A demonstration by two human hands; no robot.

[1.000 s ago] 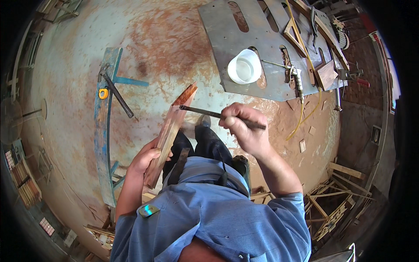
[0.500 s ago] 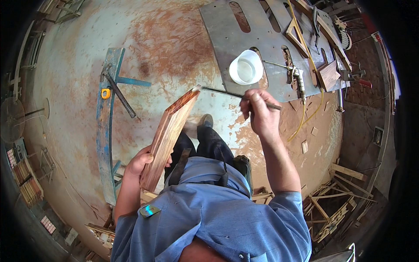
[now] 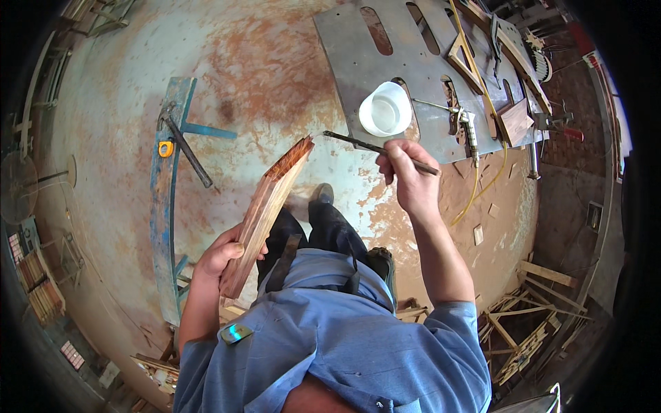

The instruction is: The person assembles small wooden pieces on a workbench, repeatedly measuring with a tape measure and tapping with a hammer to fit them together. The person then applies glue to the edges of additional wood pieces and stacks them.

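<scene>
My left hand [image 3: 222, 253] is closed round the lower part of a wooden piece [image 3: 265, 213], which slants up and away in front of me. The angled far end of the wood looks darker, redder and wet. In my right hand [image 3: 407, 172] is a thin dark stick-like brush [image 3: 365, 144], gripped near its right end. Its tip points left, a small gap from the wood's far end. Beyond my right hand, a white plastic tub [image 3: 385, 110] with pale contents stands near the edge of the grey metal table.
On the slotted metal table [image 3: 344, 41] lie an air blow gun [image 3: 469, 138] with a yellow hose [image 3: 475, 196], a wood block [image 3: 515, 122] and a wooden frame. Left, a blue metal stand [image 3: 162, 220] bears a hammer [image 3: 189, 153] and a yellow tape measure [image 3: 165, 149]. Scrap wood [image 3: 516, 330] lies low right.
The brush tip has come off the wood's far end and moved slightly right and up. The wood has shifted only slightly. Both hands keep their holds.
</scene>
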